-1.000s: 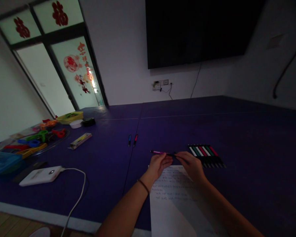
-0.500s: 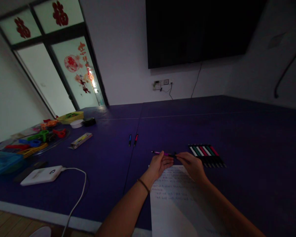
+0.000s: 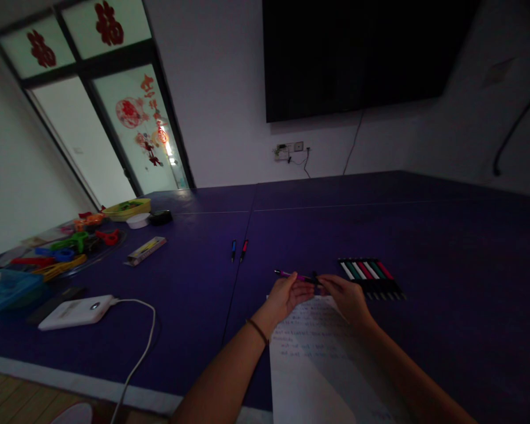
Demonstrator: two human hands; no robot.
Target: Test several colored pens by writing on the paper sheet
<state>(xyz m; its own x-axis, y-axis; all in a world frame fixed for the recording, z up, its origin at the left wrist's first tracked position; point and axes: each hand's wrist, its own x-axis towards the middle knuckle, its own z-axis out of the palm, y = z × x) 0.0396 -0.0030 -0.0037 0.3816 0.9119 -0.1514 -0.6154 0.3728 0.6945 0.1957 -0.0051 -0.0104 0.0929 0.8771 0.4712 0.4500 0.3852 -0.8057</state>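
Observation:
My left hand (image 3: 287, 294) is closed on a purple pen (image 3: 287, 274), its thumb lying on top of the barrel. The pen points sideways above the top edge of a handwritten sheet of paper (image 3: 309, 365). My right hand (image 3: 344, 294) pinches at the black right end of that pen, and its fingertips partly hide what is there. Right of my hands lies a neat row of pens (image 3: 368, 271) with white, green and red barrels. Beyond my left hand, a blue pen (image 3: 234, 250) and a red pen (image 3: 244, 250) lie apart from the row.
On the left are a white power bank (image 3: 75, 312) with a cable (image 3: 152, 330), a small box (image 3: 145, 251), a blue container (image 3: 9, 291), colourful scissors (image 3: 66, 254) and a yellow basket (image 3: 128, 213). The purple table (image 3: 194, 294) meets the wall below a black screen (image 3: 362, 59).
Both hands and the purple pen have shifted very slightly right. More of a small black part now shows at the pen's right end, by my right fingertips.

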